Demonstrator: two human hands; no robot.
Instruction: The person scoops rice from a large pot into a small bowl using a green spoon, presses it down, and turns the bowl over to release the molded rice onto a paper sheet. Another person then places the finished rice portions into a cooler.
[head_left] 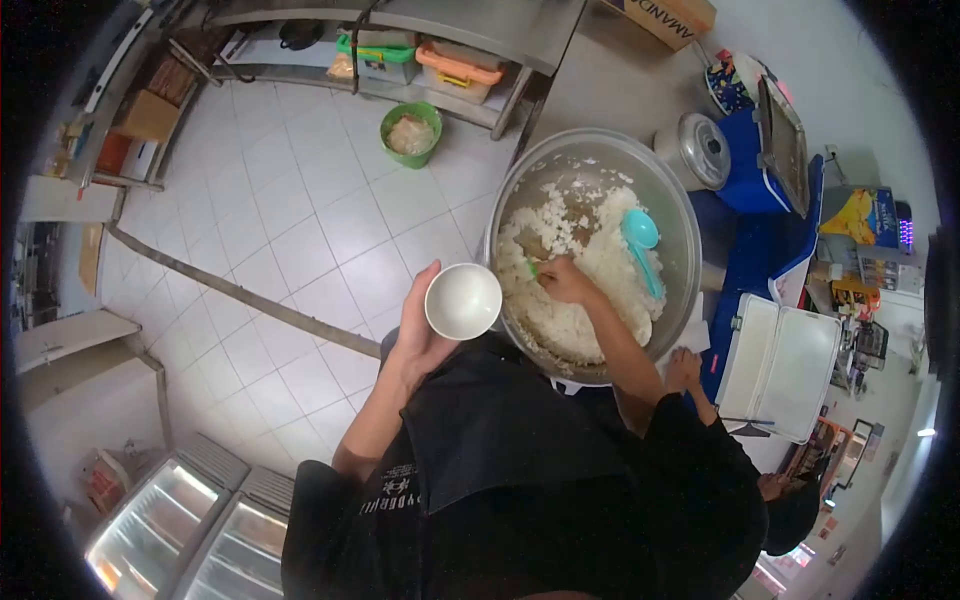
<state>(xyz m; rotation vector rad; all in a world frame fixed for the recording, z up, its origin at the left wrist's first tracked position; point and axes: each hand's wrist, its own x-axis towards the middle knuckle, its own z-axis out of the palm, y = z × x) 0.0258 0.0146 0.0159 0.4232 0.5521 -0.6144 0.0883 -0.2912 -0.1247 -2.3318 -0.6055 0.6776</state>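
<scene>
My left hand [421, 318] is wrapped around a small white bowl [463, 302], held beside the pot's rim with its inside facing up; no food shows in it. Inside a big round metal pot [672, 205], my right hand [566, 281] is closed over the white rice [590, 325]. A bit of a light green utensil [533, 269] sticks out at its fingertips, the rest hidden by hand and rice. To the right of that hand, a turquoise ladle [643, 248] lies on the rice. Rice is heaped along the pot's near and right sides, thinner toward the far side.
A lidded metal pot [703, 150] stands behind the big one on the counter [610, 85]. Another person's hand [684, 369] rests at the right, near an open white case [783, 365] and a blue cooler [748, 165]. A green basin [411, 134] sits on the tiled floor.
</scene>
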